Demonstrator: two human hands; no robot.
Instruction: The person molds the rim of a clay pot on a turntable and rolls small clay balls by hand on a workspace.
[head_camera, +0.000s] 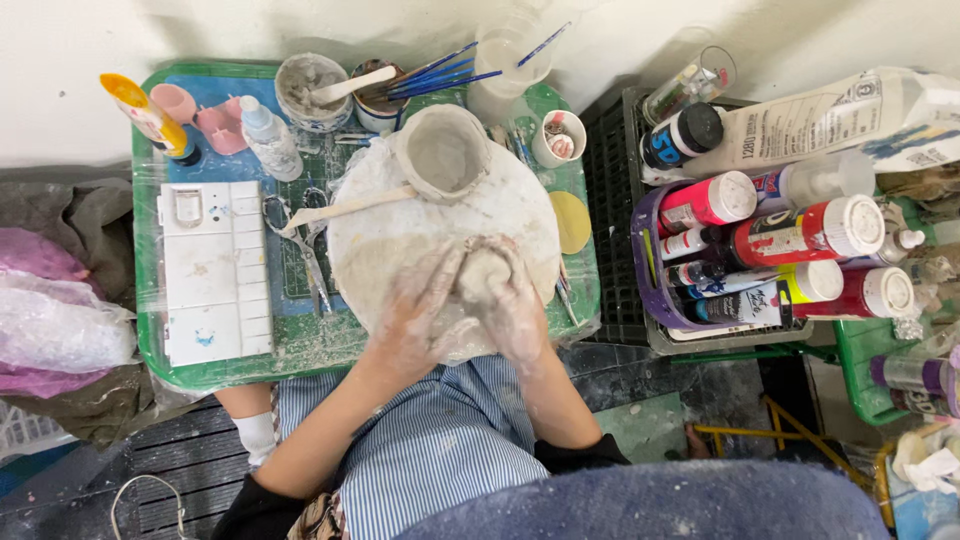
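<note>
Both my hands are coated in pale clay and meet around a small lump of grey clay (482, 272) at the near edge of a round white work board (380, 250). My left hand (420, 305) cups the lump from the left. My right hand (517, 300) presses it from the right. A hollow, rough clay cup (443, 152) stands upright at the far side of the board. A flat wooden stick (345, 207) lies just left of it, reaching over the board's edge.
The board rests on a green tray table (170, 360) with a white paint palette (212, 270), scissors (305, 235), small bottles, cups of blue brushes (440, 72) and a slip bowl (305, 90). A purple basket (650, 300) of paint bottles stands right. Bags lie left.
</note>
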